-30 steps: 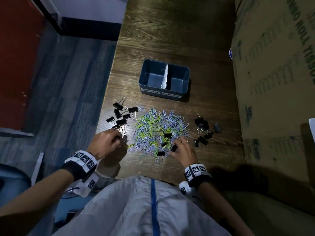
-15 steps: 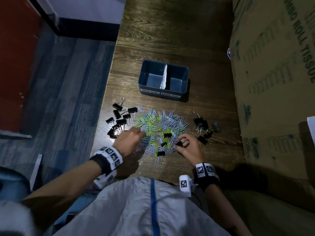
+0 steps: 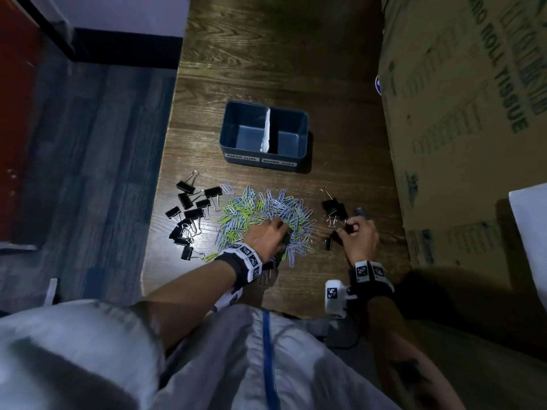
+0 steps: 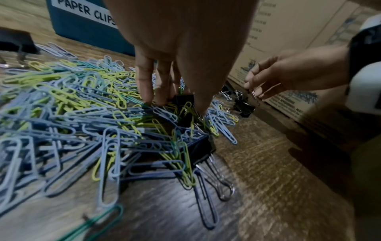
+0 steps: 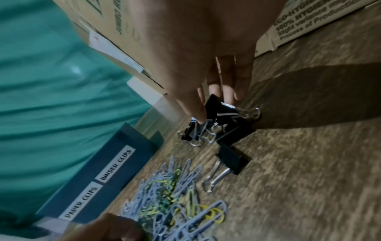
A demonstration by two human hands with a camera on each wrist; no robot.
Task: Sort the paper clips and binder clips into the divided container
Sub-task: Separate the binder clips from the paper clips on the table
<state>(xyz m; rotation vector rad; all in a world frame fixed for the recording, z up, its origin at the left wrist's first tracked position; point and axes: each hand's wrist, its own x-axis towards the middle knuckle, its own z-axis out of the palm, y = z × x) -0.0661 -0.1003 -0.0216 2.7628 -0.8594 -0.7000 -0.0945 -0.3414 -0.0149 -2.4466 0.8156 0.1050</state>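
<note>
Fingers of the left hand [image 3: 266, 238] pinched round a buried binder clip [image 4: 183, 100] in the paper clips [image 3: 251, 211], right hand [image 3: 359, 236] pinching a second binder clip [image 5: 221, 106] by its wire — container [image 3: 260, 153] beyond, its binder half (the right one) straight ahead of the left hand.

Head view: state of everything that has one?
divided container, both compartments empty
paper clips, loose pile, unsorted
left hand, fingertips straddle buried binder clip; grip unclear
right hand, pinches held binder clip
other binder clips, loose, either side of pile
</note>
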